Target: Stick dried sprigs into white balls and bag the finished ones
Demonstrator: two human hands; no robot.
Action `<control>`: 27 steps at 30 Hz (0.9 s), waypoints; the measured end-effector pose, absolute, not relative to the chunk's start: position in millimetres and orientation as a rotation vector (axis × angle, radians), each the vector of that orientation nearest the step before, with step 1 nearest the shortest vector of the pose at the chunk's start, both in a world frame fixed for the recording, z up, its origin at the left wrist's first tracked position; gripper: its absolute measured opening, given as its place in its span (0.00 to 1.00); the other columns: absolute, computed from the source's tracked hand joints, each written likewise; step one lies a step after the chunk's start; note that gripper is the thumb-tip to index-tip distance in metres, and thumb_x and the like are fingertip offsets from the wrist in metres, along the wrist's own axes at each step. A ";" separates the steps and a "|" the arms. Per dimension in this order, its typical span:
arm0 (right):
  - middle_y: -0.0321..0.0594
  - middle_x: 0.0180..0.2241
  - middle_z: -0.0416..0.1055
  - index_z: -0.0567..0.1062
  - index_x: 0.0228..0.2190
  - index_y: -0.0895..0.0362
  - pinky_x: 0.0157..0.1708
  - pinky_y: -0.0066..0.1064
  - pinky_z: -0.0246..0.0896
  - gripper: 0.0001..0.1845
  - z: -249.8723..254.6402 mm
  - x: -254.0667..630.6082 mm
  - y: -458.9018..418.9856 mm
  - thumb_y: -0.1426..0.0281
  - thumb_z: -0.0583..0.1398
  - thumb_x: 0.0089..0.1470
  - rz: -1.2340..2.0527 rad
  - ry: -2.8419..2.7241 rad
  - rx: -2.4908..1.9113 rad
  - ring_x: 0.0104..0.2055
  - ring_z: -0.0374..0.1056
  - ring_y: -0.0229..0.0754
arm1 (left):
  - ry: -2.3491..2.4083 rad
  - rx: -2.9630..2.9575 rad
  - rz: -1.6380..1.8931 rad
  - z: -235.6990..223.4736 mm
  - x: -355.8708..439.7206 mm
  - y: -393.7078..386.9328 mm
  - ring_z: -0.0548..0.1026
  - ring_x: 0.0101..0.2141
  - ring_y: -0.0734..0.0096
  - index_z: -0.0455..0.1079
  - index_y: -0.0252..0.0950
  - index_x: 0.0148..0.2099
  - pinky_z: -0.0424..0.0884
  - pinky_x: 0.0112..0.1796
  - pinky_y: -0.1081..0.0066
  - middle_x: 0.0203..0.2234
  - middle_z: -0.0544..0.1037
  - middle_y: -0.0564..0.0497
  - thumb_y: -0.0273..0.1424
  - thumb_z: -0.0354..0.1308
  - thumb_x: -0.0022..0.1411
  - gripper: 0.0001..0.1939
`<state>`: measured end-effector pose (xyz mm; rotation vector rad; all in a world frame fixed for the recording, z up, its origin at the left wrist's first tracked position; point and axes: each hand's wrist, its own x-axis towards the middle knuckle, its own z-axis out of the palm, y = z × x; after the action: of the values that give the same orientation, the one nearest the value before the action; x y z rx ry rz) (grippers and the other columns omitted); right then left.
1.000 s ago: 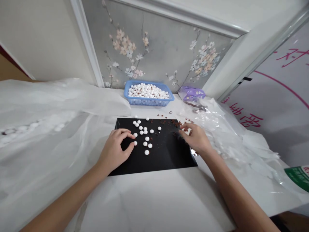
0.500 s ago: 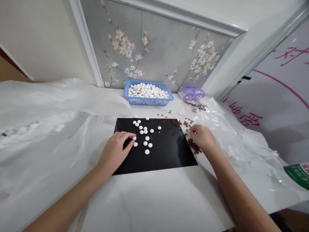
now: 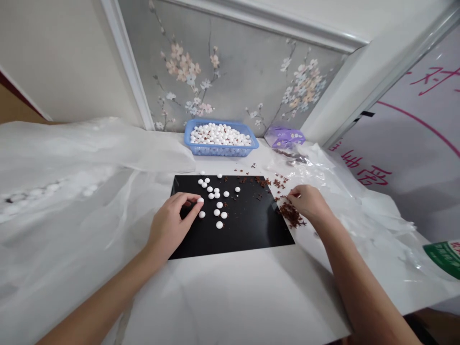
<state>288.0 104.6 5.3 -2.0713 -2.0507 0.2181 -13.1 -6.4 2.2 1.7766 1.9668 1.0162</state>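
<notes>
Grey wallpaper with pale blossom branches (image 3: 230, 72) rises behind a white marble-patterned counter (image 3: 230, 297), and a white panel with red characters (image 3: 395, 143) fills the right side. Against the wallpaper sits a blue plastic basket (image 3: 215, 121), heaped with white balls (image 3: 219, 135) and a few brown flecks. A purple packet (image 3: 283, 137) lies just to its right. Crinkled clear plastic (image 3: 345, 201) spreads across the counter on your right, and a translucent white sheet (image 3: 64, 191) bunches up on your left.

In front of the basket lies a black board (image 3: 247, 239), with loose white balls (image 3: 219, 224) scattered over its left half. Brown flakes (image 3: 291, 213) form a small heap just past its right edge, and more are strewn along its top edge.

Your left hand (image 3: 168, 223) is over the board's left part. Its curled fingers (image 3: 183, 197) and thumb close in on one loose ball at the tips, though you can't tell if they grip it. Your right hand (image 3: 309, 203) is off the board, just above the brown heap, with its fingers (image 3: 294, 193) bunched. Whether they pinch any flakes is hidden.
</notes>
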 end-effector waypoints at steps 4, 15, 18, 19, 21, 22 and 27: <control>0.42 0.21 0.69 0.69 0.26 0.58 0.24 0.30 0.53 0.06 8.1 283.1 103.3 0.74 0.52 0.49 0.221 -1.973 -2.018 0.24 0.64 0.40 | 1.829 1.548 1.167 4.8 -9.4 -6.7 0.72 0.37 0.66 0.70 0.40 0.39 0.66 0.41 0.69 0.37 0.76 0.51 0.41 0.54 0.57 0.12; 0.37 0.28 0.70 0.66 0.29 0.57 0.25 0.26 0.65 0.16 8.0 217.5 60.1 0.57 0.60 0.49 1.356 -1.539 -1.108 0.25 0.68 0.34 | 1.288 1.058 1.087 9.9 21.7 -21.3 0.75 0.33 0.70 0.72 0.36 0.36 0.71 0.40 0.69 0.32 0.78 0.50 0.36 0.63 0.50 0.12; 0.31 0.24 0.64 0.64 0.28 0.56 0.13 0.22 0.55 0.15 6.8 204.9 45.8 0.58 0.58 0.52 1.671 -1.448 -0.941 0.15 0.55 0.27 | 1.263 1.034 1.078 7.5 24.2 -22.3 0.75 0.35 0.69 0.72 0.35 0.38 0.71 0.40 0.68 0.34 0.78 0.49 0.36 0.64 0.49 0.14; 0.28 0.22 0.60 0.64 0.28 0.56 0.11 0.21 0.50 0.14 6.0 202.0 41.7 0.58 0.58 0.53 1.766 -1.420 -0.888 0.14 0.49 0.26 | 1.259 1.028 1.091 6.3 24.1 -21.9 0.75 0.36 0.69 0.72 0.35 0.38 0.71 0.41 0.69 0.34 0.78 0.49 0.35 0.64 0.48 0.14; 0.25 0.18 0.52 0.63 0.29 0.55 0.11 0.19 0.42 0.12 3.8 198.0 35.2 0.59 0.57 0.54 1.927 -1.394 -0.801 0.14 0.42 0.26 | 1.245 1.025 1.115 4.2 23.1 -21.0 0.75 0.37 0.69 0.72 0.36 0.37 0.70 0.42 0.69 0.33 0.79 0.50 0.34 0.65 0.48 0.13; 0.24 0.16 0.49 0.64 0.30 0.55 0.12 0.19 0.41 0.11 2.3 196.8 32.9 0.60 0.56 0.55 1.988 -1.397 -0.770 0.15 0.40 0.27 | 1.239 1.029 1.122 3.4 22.5 -20.5 0.75 0.37 0.69 0.72 0.36 0.36 0.70 0.43 0.70 0.33 0.79 0.51 0.34 0.65 0.48 0.12; 0.25 0.17 0.44 0.63 0.31 0.55 0.15 0.21 0.37 0.10 -5.2 195.6 29.1 0.62 0.54 0.58 2.136 -1.435 -0.677 0.18 0.38 0.28 | 1.219 1.069 1.119 3.3 21.1 -20.0 0.76 0.38 0.70 0.74 0.37 0.34 0.70 0.43 0.72 0.32 0.79 0.52 0.33 0.63 0.50 0.07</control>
<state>195.6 29.1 -5.2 -0.6768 -1.4353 2.1360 21.1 -20.0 3.3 1.0688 1.2189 1.1193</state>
